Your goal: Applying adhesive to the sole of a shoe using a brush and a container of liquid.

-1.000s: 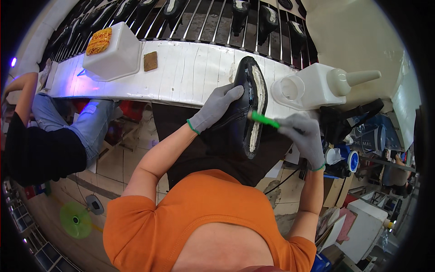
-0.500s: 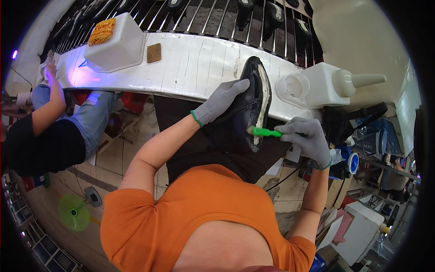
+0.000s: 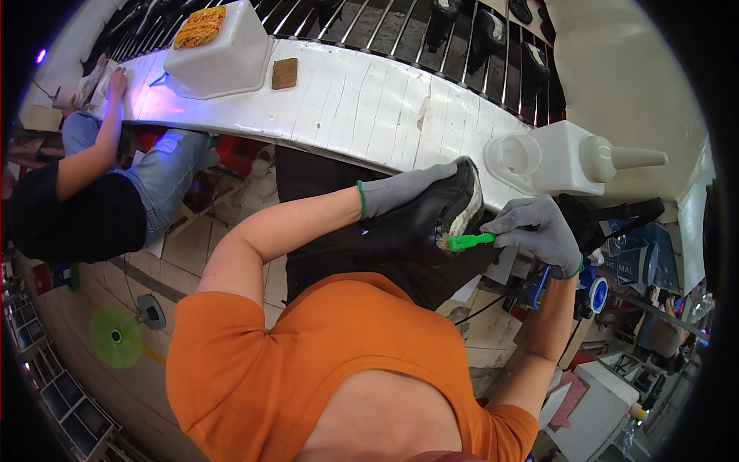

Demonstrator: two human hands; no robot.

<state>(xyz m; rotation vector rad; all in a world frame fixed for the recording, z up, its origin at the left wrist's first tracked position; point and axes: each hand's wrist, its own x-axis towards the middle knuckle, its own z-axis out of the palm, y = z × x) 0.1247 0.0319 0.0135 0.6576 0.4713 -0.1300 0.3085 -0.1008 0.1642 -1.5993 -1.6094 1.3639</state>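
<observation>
— Grey knit gloves on both hands, seen from the head camera. What does each one hold?

— Left hand (image 3: 404, 189) is closed around a black shoe (image 3: 431, 215), gripping its upper part from the eleven o'clock side. Right hand (image 3: 543, 231) is closed on a green brush (image 3: 469, 242), its handle running out toward nine o'clock from the fist

— Where does the shoe sit?

— Just past the middle of the picture, toward two o'clock, held against the person's dark apron (image 3: 339, 231) below the near edge of the white bench (image 3: 362, 100). Its pale sole edge faces the right hand, and the bristle end of the brush touches the shoe at the sole edge

— What lies on the bench?

— At eleven o'clock a white tub (image 3: 219, 54) with an orange-yellow cloth (image 3: 200, 27) lying in its top, and just beside it, at twelve o'clock, a small brown square pad (image 3: 284, 73). At two o'clock, a white plastic jug (image 3: 558, 158) lying on its side, spout pointing to three o'clock, with a round white cup shape at its other end. Behind the bench, a rack of metal bars (image 3: 400, 23) carries more dark shoes

— Anyone else?

— At nine to ten o'clock another person in a black top and blue jeans (image 3: 154, 173) sits by the bench, one bare arm reaching up onto it. On the floor at seven o'clock stands a green fan (image 3: 117, 336)
</observation>
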